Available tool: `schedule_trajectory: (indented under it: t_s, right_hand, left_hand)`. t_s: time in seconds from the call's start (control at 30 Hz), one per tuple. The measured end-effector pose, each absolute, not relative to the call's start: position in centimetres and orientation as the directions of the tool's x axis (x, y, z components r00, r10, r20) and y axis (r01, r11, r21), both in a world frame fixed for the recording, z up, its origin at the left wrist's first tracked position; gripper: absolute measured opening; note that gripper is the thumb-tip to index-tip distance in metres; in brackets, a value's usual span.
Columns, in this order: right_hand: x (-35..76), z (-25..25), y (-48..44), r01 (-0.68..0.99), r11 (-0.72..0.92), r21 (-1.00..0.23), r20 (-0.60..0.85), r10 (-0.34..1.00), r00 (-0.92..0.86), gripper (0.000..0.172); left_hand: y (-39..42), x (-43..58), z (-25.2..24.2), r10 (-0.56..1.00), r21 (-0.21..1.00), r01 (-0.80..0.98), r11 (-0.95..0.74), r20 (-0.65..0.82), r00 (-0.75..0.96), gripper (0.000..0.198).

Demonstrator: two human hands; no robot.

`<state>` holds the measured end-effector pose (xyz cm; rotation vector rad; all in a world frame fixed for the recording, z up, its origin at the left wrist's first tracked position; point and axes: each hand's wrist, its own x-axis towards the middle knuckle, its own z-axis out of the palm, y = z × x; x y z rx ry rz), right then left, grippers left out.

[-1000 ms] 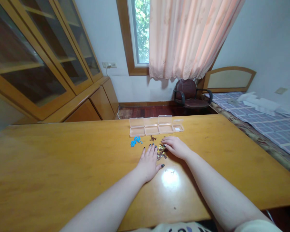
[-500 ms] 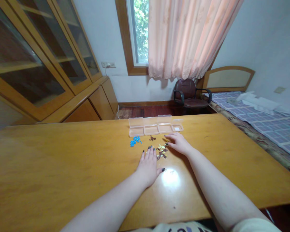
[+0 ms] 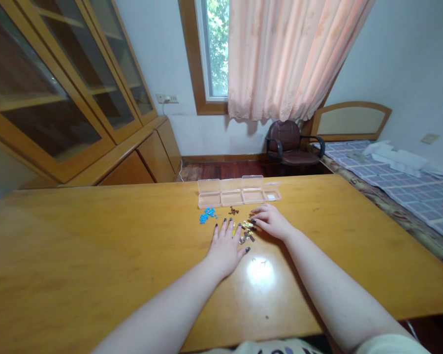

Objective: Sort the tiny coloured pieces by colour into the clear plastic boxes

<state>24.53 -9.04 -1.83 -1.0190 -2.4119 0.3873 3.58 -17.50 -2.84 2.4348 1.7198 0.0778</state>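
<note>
Across a glossy, honey-brown wooden counter, small loose pieces lie in little groups. Nearest the hands is a mixed pile of pale-yellow and dark-brown pieces, apparently plastic, lying between the two hands. The left hand rests palm down just beside it, fingers spread wide; no piece is seen in its grip, though a bit of yellow shows between two fingers. The right hand bends over the pile's far right edge, thumb and fingers slightly parted and curled; whether its grip has a piece, I cannot tell.

Pieces this small are probably best handled with light fingertips, one or two at once, with the left hand kept steady so nothing scatters. Keeping the pile well apart from its neighbours would also help.

Just beyond lie a cluster of reddish-brown pieces and, to its left, a cluster of bright-blue pieces. Behind them stands a row of four clear plastic compartments with raised lids.

Farther off are a maroon office chair with black arms, a pink patterned curtain and a bed with a checked cover.
</note>
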Motion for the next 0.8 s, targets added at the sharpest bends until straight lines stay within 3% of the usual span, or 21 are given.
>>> schedule_trajectory:
  t_s: [0.4,0.6,0.8]
  right_hand:
    - [23.5,-1.7,-9.6,0.552,0.717,-0.426,0.371,0.695,-0.616,0.025]
    - [21.6,-2.1,-10.7,0.665,0.683,-0.302,0.234,0.73,-0.642,0.041]
    - [20.5,-3.0,-11.1,0.757,0.61,-0.233,0.099,0.79,-0.606,0.054]
  left_hand:
    - [-14.2,0.9,-1.5,0.97,0.17,0.955,-0.242,0.006,0.244,0.054]
    - [-15.5,0.3,1.4,0.958,0.057,0.956,-0.288,0.012,0.288,0.034]
    - [-17.6,2.2,1.8,0.955,0.021,0.956,-0.292,-0.043,0.292,0.039]
